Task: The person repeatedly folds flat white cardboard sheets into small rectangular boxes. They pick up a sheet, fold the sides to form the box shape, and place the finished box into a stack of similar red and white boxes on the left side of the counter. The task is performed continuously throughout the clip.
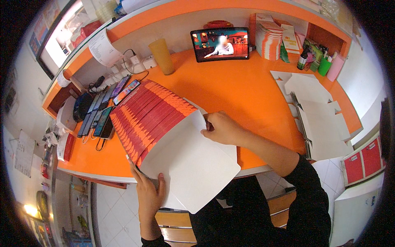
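A stack of overlapping cardboard boxes (152,113), red and orange outside and white inside, leans over the desk's near edge. Its nearest white panel (197,164) slopes down toward my lap. My left hand (149,193) grips the stack's lower left corner, thumb on the white face, with the other fingers partly hidden at the edge. At the right edge of the stack, my right hand (220,127) is closed with thumb and curled fingers pinching the card. Unfolded white cardboard blanks (319,109) lie in a pile at the desk's right side.
The orange desk (205,86) holds several phones (96,109) with charging cables at the left. Toward the back stand a yellow cup (161,56) and a tablet (220,44) playing video. Behind the blanks are paper packets (269,39), a green pen holder (324,66) and a pink cylinder (333,68).
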A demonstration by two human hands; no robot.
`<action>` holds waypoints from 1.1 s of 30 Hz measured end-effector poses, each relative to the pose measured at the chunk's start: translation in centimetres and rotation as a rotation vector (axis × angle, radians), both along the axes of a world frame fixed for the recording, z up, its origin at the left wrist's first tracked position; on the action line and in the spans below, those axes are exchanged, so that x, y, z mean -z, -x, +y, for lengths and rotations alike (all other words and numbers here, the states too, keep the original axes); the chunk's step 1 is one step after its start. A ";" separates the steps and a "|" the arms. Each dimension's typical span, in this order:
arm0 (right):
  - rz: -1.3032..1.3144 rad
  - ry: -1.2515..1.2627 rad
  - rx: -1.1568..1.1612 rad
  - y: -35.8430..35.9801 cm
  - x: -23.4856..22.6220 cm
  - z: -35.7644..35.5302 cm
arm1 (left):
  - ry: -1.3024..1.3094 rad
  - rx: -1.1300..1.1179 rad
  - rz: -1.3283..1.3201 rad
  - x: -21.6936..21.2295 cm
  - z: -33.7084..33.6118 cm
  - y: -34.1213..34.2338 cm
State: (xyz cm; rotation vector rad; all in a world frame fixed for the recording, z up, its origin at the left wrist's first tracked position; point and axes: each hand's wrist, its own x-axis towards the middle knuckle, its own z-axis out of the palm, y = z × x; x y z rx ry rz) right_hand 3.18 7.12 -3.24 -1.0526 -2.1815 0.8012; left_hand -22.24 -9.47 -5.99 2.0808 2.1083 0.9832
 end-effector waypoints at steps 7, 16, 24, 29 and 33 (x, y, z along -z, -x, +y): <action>-0.024 -0.042 -0.048 -0.3 0.0 0.5 | 0.026 -0.008 -0.001 0.2 0.0 0.3; 0.095 -0.489 0.242 -4.7 -3.3 -3.9 | -0.016 0.019 -0.011 0.2 0.1 0.4; -0.569 -0.601 1.421 -33.2 -0.1 -14.6 | -0.006 0.108 -0.184 -0.1 0.9 2.2; -0.593 -0.054 1.595 -41.5 5.2 -17.9 | -0.005 0.077 -0.191 0.6 1.5 3.3; -0.633 -0.184 1.704 -41.3 6.2 -19.9 | -0.044 0.099 -0.176 0.4 1.7 4.8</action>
